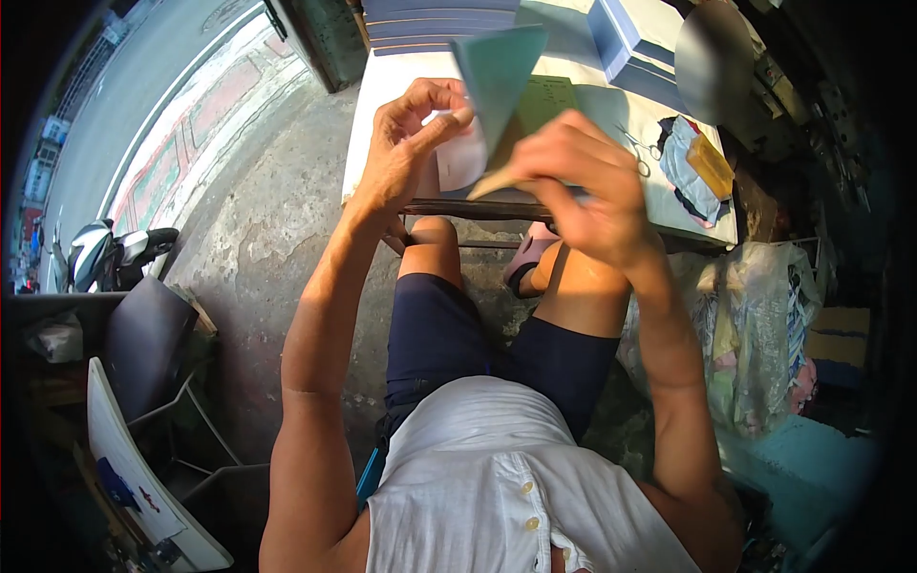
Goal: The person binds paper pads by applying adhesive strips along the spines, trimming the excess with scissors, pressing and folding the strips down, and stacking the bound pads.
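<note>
Blue-green card (501, 76) beside left hand's (409, 143) fingers, seemingly pinched there; right hand's (602, 196) fingers clamped on tan tool (495, 181), tip jutting left of them; step looks like tool work at card; next move calls for steady pinch.

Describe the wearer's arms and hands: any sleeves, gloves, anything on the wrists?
Both arms emerge bare from a sleeveless white top with pale buttons. The left hand and right hand are ungloved, with nothing visible on the wrists. Blur hides finer right-hand detail.
</note>
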Motion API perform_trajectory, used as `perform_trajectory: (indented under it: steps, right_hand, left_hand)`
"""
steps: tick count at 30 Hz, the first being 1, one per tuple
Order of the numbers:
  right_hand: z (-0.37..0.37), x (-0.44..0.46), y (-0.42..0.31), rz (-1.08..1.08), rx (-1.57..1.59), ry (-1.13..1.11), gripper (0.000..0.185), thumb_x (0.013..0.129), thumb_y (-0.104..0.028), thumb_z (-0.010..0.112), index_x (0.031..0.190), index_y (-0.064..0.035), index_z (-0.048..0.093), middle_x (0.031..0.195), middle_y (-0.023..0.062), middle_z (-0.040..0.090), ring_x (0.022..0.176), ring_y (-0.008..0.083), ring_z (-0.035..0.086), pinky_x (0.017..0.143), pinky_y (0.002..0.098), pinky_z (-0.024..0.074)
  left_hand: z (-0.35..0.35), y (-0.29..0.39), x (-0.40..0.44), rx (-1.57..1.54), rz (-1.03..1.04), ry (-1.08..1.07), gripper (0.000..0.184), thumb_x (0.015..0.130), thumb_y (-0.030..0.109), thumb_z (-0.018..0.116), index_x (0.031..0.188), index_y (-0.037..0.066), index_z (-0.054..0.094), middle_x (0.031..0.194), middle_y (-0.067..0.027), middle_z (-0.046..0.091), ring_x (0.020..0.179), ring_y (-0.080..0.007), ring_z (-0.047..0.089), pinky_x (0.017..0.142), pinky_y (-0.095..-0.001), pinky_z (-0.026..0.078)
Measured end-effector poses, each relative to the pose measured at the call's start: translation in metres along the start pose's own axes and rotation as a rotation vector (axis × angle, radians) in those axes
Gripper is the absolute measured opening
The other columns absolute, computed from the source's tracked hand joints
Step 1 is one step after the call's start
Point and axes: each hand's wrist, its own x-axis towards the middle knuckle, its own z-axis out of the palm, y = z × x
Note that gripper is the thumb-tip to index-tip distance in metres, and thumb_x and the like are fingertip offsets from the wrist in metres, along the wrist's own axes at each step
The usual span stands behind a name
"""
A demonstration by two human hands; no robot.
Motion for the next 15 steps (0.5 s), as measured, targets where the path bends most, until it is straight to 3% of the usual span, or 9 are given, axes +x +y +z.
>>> perform_trajectory:
  steps: [1,2,3,5,6,8,12,15]
  right_hand:
    - [-0.013,-0.004,-0.017,0.098,0.156,0.072,0.019,0.080,0.012,0.071,0.092,-0.0020,0.072,0.088,0.0079,0.071,0.077,0.0226,0.064,0.070,0.0319,0.0512]
    - [-0.022,-0.017,-0.028,0.194,0.352,0.161,0.023,0.084,0.015,0.069,0.103,0.0035,0.071,0.090,0.0122,0.072,0.080,0.0193,0.065,0.072,0.0340,0.0534]
    - [-0.029,-0.030,-0.039,0.261,0.497,0.297,0.029,0.086,0.015,0.066,0.114,0.0085,0.067,0.092,0.0153,0.072,0.084,0.0180,0.066,0.075,0.0322,0.0548]
    - [-0.038,-0.044,-0.063,0.534,0.701,0.329,0.037,0.087,0.011,0.064,0.124,0.0090,0.062,0.093,0.0144,0.071,0.088,0.0166,0.068,0.078,0.0250,0.0528]
    - [-0.040,-0.055,-0.063,0.658,0.746,0.275,0.039,0.088,0.008,0.064,0.127,0.0083,0.061,0.093,0.0133,0.071,0.089,0.0157,0.069,0.079,0.0231,0.0520]
    - [-0.030,-0.061,-0.062,0.975,0.650,-0.010,0.048,0.088,-0.002,0.069,0.134,0.0059,0.056,0.093,0.0078,0.070,0.084,0.0078,0.064,0.075,0.0210,0.0490]
    - [-0.004,-0.079,-0.033,1.101,0.635,0.019,0.046,0.088,-0.002,0.069,0.131,0.0061,0.057,0.089,0.0045,0.066,0.077,0.0066,0.059,0.072,0.0214,0.0464]
    - [-0.014,-0.078,-0.020,1.130,0.663,0.115,0.047,0.087,-0.002,0.068,0.131,0.0071,0.055,0.088,0.0044,0.065,0.077,0.0075,0.058,0.073,0.0226,0.0466]
  left_hand:
    - [-0.005,-0.004,0.003,0.144,0.113,0.020,0.021,0.093,0.020,0.075,0.106,0.004,0.073,0.122,-0.0086,0.062,0.111,-0.0201,0.062,0.097,-0.0383,0.051]
    - [-0.007,-0.003,0.005,0.147,0.117,0.029,0.021,0.093,0.020,0.075,0.106,0.004,0.073,0.122,-0.0086,0.062,0.111,-0.0201,0.062,0.097,-0.0383,0.051]
    - [-0.009,-0.002,0.007,0.339,0.125,0.096,0.025,0.091,0.024,0.077,0.107,0.004,0.073,0.124,-0.0101,0.062,0.113,-0.0224,0.062,0.097,-0.0388,0.051]
    - [-0.014,0.009,0.013,0.833,0.116,0.129,0.041,0.087,0.031,0.081,0.119,0.007,0.071,0.131,-0.0147,0.059,0.121,-0.0315,0.062,0.103,-0.0395,0.050]
    - [-0.023,0.008,0.018,1.037,0.234,0.085,0.054,0.085,0.033,0.082,0.130,0.008,0.066,0.127,-0.0175,0.061,0.119,-0.0348,0.063,0.104,-0.0395,0.050]
    - [-0.043,0.000,0.034,0.991,0.247,-0.061,0.059,0.084,0.032,0.082,0.135,0.009,0.062,0.122,-0.0187,0.063,0.113,-0.0367,0.063,0.100,-0.0415,0.051]
    - [-0.047,0.014,0.030,0.983,0.076,-0.203,0.056,0.084,0.031,0.082,0.130,0.006,0.063,0.117,-0.0176,0.064,0.111,-0.0333,0.063,0.096,-0.0428,0.051]
    - [-0.025,0.040,-0.016,1.025,0.028,-0.159,0.058,0.079,0.029,0.086,0.128,0.006,0.063,0.119,-0.0177,0.059,0.106,-0.0323,0.062,0.092,-0.0449,0.053]
